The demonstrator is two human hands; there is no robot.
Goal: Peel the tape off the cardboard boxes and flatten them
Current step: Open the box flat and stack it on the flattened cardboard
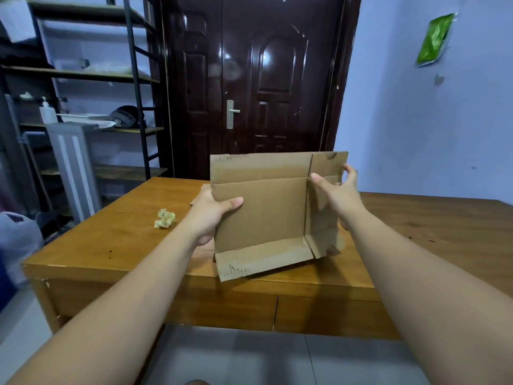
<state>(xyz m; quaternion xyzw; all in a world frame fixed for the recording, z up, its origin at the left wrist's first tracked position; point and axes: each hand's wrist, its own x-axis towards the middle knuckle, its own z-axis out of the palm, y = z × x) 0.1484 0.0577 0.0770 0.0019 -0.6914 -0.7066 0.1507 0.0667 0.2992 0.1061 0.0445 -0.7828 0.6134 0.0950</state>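
- The worktop (116,240), a wide wooden surface, sits under everything that matters here. It looks to be serving as a base to press the cardboard against, since the lower edge of the box hangs just over its near part; whether that edge touches the wood I cannot tell.
- The cardboard box (263,212) is held up in front of the person, above the near middle of the worktop, its big panel facing the camera and tilted slightly. Its top and bottom flaps stand open in line with the panel, and no tape shows on this side, so I judge the peeling is done for this box and the flattening is in hand. Holding it upright probably lets the side panel swing freely along its crease.
- A second piece of cardboard (200,193) peeks out behind the left hand, lying on the worktop; too little shows to say what state it is in.
- The left hand (211,215) is a closed grip on the box's left edge, thumb across the front and fingers hidden behind. It seems to be the anchor that keeps the main panel still.
- The right hand (337,194) clasps the narrow side panel, thumb on the inner face and fingers curled round the outer edge, placed well to fold that panel flat.
- A crumpled wad of tape (164,218) lies on the worktop left of the box, well apart from it, likely set aside out of the way.
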